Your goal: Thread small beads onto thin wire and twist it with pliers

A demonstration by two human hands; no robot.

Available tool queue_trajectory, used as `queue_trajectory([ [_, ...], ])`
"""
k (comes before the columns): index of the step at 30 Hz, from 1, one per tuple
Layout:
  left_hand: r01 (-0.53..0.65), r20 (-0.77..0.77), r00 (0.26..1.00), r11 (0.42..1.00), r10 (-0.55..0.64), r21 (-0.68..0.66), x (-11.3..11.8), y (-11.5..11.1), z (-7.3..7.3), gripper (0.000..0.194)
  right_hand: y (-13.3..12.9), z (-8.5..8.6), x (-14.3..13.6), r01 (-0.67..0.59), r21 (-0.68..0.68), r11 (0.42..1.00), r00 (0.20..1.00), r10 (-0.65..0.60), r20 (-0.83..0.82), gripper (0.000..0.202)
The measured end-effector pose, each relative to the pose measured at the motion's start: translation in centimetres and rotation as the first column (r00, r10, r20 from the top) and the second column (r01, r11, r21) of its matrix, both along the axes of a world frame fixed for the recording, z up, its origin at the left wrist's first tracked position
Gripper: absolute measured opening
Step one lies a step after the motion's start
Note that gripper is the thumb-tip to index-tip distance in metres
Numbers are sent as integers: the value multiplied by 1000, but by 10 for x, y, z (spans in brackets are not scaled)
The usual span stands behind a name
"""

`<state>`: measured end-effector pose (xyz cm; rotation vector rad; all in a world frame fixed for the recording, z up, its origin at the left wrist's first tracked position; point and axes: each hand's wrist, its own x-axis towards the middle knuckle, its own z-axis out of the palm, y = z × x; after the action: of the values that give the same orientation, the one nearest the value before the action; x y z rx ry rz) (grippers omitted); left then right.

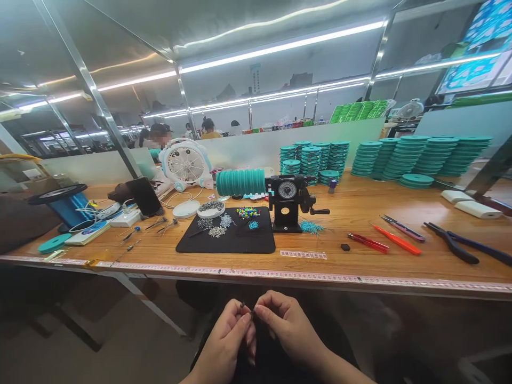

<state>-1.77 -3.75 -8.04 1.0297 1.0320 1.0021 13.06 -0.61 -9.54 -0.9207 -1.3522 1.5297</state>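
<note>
My left hand (230,338) and my right hand (288,325) meet above my lap, in front of the table's front edge. Both are closed, with thumbs and forefingers pinched close together. Between the fingertips is a small dark piece (242,305), too small to name; its end sticks up beside my left forefinger. My right fingertips pinch at the same spot, but what lies in them is hidden. Ahead on the table lies a black mat (232,245) with small beads (248,213) and metal bits (218,231). A black hand-cranked winder (286,205) carries teal spools (240,182).
Pliers (452,242), an orange pen-like tool (396,239), a red tool (368,242) and a cutter (402,228) lie to the right. Stacked teal spools (408,157) stand behind. A white fan (186,164), a phone (144,196) and a blue wire reel (66,205) are left.
</note>
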Motion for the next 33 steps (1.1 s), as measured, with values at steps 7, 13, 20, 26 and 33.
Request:
queue_trajectory([
  [7,-87,167,980,988,107,-127,-4,-1,-10,22,2,-14,4,-144,-153,978,978,117,-175,35],
  [13,-109,146,980,982,132,-157,-3,-2,-3,31,-2,-9,5,-114,-18,993,993,113,-45,26],
  [20,-103,-15,995,995,103,13,-3,-4,3,34,-4,-7,6,-55,395,917,986,-14,169,20],
  [26,-39,55,998,999,41,-34,-5,-3,-3,31,-5,-4,4,-46,454,890,979,-51,200,24],
  [33,-2,178,983,984,35,-180,-5,-1,-2,31,-5,-6,5,-54,477,877,974,-58,218,24],
])
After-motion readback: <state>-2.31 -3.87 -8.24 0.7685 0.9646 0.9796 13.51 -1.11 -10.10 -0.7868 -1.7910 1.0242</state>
